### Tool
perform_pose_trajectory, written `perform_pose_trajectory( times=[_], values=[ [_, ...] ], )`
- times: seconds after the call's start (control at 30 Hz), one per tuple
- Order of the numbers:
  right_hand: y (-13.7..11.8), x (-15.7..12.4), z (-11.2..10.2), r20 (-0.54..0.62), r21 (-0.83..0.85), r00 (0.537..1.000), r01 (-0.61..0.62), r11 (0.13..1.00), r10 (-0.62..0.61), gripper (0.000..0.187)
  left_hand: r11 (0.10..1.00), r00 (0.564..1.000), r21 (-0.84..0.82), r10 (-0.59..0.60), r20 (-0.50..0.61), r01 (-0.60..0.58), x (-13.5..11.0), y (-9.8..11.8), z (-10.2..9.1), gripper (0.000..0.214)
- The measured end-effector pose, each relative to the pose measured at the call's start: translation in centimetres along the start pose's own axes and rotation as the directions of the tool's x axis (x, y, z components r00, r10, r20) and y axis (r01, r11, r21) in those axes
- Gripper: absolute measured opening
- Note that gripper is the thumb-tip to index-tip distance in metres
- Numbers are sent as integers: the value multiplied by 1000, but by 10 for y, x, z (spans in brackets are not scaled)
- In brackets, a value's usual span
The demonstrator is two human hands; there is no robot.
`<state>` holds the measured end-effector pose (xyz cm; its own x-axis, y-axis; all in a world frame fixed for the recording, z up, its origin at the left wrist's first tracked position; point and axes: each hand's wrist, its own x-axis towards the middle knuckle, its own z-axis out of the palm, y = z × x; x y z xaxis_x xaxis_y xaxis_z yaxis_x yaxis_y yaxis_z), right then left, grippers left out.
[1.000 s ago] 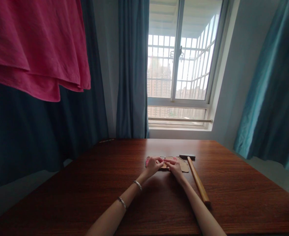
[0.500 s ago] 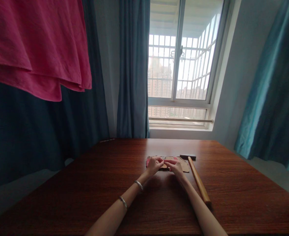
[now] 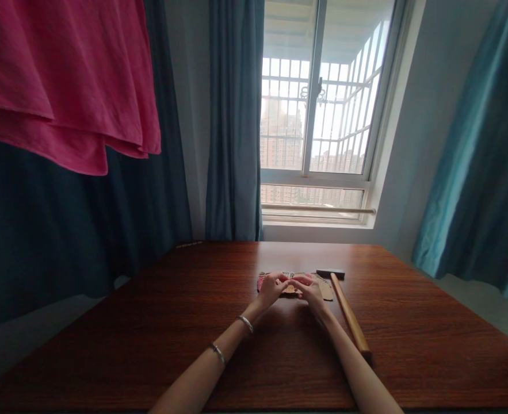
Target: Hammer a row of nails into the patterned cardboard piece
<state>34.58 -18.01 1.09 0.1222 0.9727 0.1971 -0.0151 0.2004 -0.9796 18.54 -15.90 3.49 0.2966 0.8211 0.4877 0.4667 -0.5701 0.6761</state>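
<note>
Both my hands rest at the middle of a brown wooden table (image 3: pixel 159 339), on a flat piece of brown cardboard (image 3: pixel 325 289) with a pink edge at its left. My left hand (image 3: pixel 271 289) has its fingers curled and pinched together over the cardboard's top edge. My right hand (image 3: pixel 310 290) meets it fingertip to fingertip, also curled and pinched. What the fingertips hold is too small to make out. Two silver bangles sit on my left forearm. A hammer (image 3: pixel 348 315) with a long wooden handle and dark head lies just right of my right hand.
A pink cloth (image 3: pixel 64 86) hangs at the upper left. Blue curtains (image 3: pixel 234 126) flank a barred window (image 3: pixel 318 115) behind the table. A small thin object (image 3: pixel 188 245) lies at the table's far left corner. Grey floor shows past the right edge.
My hands have stayed on the cardboard, with only slight shifts of the fingers. The view has tilted a little.
</note>
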Motion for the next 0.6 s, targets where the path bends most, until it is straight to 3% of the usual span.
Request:
perform_pose_trajectory(
  times=[0.13,0.37,0.6],
  values=[
    [1,1,-2,-10,-1,1000,18,1000,-18,43,995,999,-92,-36,31,39,2,-6,0,27],
    [-3,-7,-4,75,-62,997,21,998,-17,44,974,986,-221,-2,169,40,2,-20,10,32],
    [-15,1,-23,35,-256,999,15,967,-6,38,956,988,-255,-151,-19,142,19,-37,-2,32]
  ],
)
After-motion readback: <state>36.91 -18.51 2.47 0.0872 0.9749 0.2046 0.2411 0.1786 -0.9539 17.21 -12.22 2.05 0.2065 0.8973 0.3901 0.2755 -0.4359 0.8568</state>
